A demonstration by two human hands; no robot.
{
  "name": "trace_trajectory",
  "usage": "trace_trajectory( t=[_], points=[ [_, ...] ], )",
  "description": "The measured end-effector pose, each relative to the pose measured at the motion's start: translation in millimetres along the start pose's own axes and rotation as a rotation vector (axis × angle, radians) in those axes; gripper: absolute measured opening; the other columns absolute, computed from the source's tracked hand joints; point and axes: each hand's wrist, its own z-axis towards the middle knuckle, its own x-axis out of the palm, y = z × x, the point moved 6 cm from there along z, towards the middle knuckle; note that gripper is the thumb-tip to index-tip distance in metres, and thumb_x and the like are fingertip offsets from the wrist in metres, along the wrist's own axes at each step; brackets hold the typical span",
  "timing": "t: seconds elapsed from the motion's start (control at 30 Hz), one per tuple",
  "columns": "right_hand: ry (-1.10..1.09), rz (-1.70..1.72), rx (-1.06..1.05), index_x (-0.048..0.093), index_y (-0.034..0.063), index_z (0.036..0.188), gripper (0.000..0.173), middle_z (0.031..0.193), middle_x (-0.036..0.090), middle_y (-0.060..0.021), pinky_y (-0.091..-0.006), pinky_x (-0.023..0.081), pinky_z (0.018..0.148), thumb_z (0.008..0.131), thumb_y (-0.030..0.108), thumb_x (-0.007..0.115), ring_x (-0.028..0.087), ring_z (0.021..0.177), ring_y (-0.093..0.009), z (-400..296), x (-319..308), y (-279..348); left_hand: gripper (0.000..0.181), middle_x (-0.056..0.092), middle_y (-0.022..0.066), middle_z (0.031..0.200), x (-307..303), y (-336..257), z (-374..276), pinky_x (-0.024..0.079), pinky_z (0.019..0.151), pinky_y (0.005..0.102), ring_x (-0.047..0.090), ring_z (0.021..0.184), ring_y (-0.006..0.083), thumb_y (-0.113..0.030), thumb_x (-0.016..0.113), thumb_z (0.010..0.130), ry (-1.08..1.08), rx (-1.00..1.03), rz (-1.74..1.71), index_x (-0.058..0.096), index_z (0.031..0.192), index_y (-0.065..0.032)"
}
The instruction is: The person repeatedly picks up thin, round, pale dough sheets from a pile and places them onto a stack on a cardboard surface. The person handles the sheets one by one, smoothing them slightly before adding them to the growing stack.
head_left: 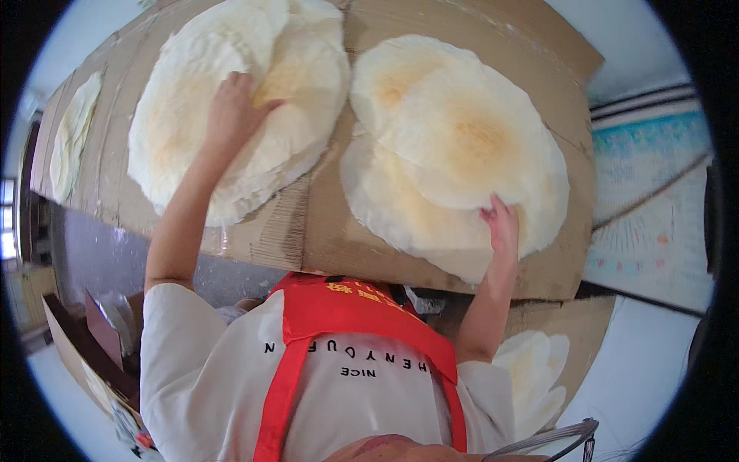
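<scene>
My left hand (234, 112) rests on a pile of large, thin, pale flatbreads (179, 127), its thumb spread away from the fingers. Beside that pile, to the right, lies a second group of overlapping flatbreads (479, 133) with golden-brown patches. My right hand (503, 222) touches this group at the near edge of the upper round, fingers partly curled. Whether they pinch the rim cannot be made out. Both groups lie on a sheet of brown cardboard (326, 213).
Another flatbread (75, 136) lies at the cardboard's far left. Several more flatbreads (531, 375) are on a lower cardboard surface at my right. A printed sheet (641, 202) bearing writing lies beyond the right edge. An open cardboard box (75, 352) stands at lower left.
</scene>
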Motion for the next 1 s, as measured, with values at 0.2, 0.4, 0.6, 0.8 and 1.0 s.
trace_trajectory(
  t=[0.2, 0.4, 0.6, 0.8, 1.0],
  points=[
    [-0.054, -0.001, -0.159, 0.054, -0.0001, 0.081, 0.025, 0.074, 0.051, -0.0032, -0.0238, 0.039, 0.061, 0.076, 0.023, 0.064, 0.046, 0.065, -0.011, 11, 23, 37, 0.055, 0.056, 0.0208, 0.1, 85, -261, -45, 0.043, 0.081, 0.0376, 0.055, 0.093, 0.0308, -0.038, 0.066, 0.068, 0.045, 0.528, -0.694, 0.051, 0.107, -0.0022],
    [0.052, 0.083, -0.226, 0.057, 0.003, 0.09, 0.032, 0.086, 0.058, -0.0029, -0.0238, 0.038, 0.065, 0.078, 0.032, 0.061, 0.05, 0.07, -0.01, 7, 5, 29, 0.02, 0.063, 0.0091, 0.072, 173, -295, 27, 0.047, 0.069, 0.0336, 0.061, 0.069, 0.0203, -0.017, 0.059, 0.07, 0.515, 0.351, -0.706, 0.064, 0.086, -0.0056],
    [0.055, -0.033, -0.147, 0.056, 0.0022, 0.097, 0.036, 0.095, 0.06, -0.0044, -0.0228, 0.04, 0.065, 0.081, 0.034, 0.057, 0.054, 0.075, -0.01, 9, -21, 8, 0.024, 0.063, 0.0067, 0.085, 66, -293, 199, 0.046, 0.072, 0.032, 0.06, 0.078, 0.0168, -0.011, 0.053, 0.075, 0.276, 0.504, -0.533, 0.058, 0.097, -0.002],
    [0.415, 0.474, -0.176, 0.039, 0.002, 0.121, 0.066, 0.118, 0.048, -0.011, -0.0316, 0.036, 0.089, 0.083, 0.055, 0.039, 0.047, 0.103, -0.018, 18, 14, 27, 0.025, 0.062, 0.0089, 0.087, -52, -332, 123, 0.046, 0.072, 0.0342, 0.059, 0.079, 0.0235, -0.007, 0.051, 0.073, 0.013, 0.792, -0.027, 0.057, 0.097, -0.0016],
    [0.685, 1.167, -0.026, 0.028, 0.0033, 0.13, 0.072, 0.135, 0.03, -0.0066, -0.0381, 0.022, 0.101, 0.083, 0.059, 0.029, 0.029, 0.122, -0.023, -2, 19, 31, 0.051, 0.045, 0.0152, 0.121, 1, -222, -21, 0.034, 0.095, 0.0371, 0.041, 0.114, 0.0277, -0.009, 0.059, 0.07, 0.767, 0.895, 0.007, 0.044, 0.119, -0.0044]
  ],
)
